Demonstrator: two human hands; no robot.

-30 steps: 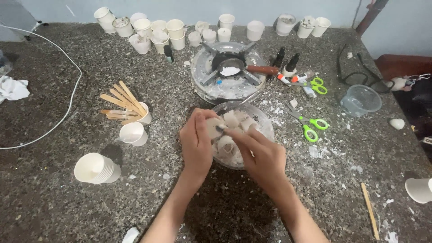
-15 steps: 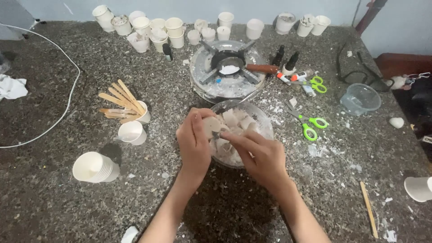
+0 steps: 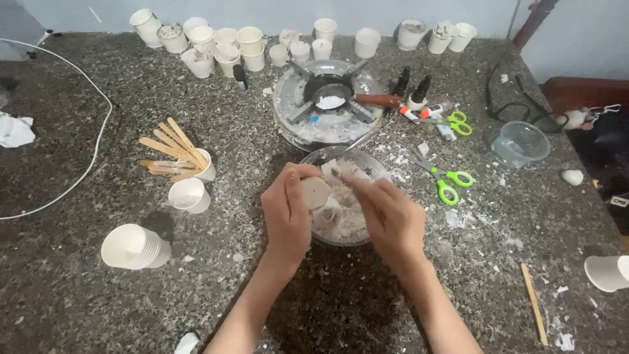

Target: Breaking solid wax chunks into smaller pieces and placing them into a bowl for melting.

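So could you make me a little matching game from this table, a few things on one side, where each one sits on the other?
Things:
1. pale wax disc
2. glass bowl
3. wooden sticks
4. stack of paper cups

Places:
a. lying on its side at the left, near the table's front
b. standing in a small white cup
c. pinched in the left hand
d. under both hands, full of pale wax chunks

Pairs: 1-c, 2-d, 3-b, 4-a. The right hand reaches over the bowl.
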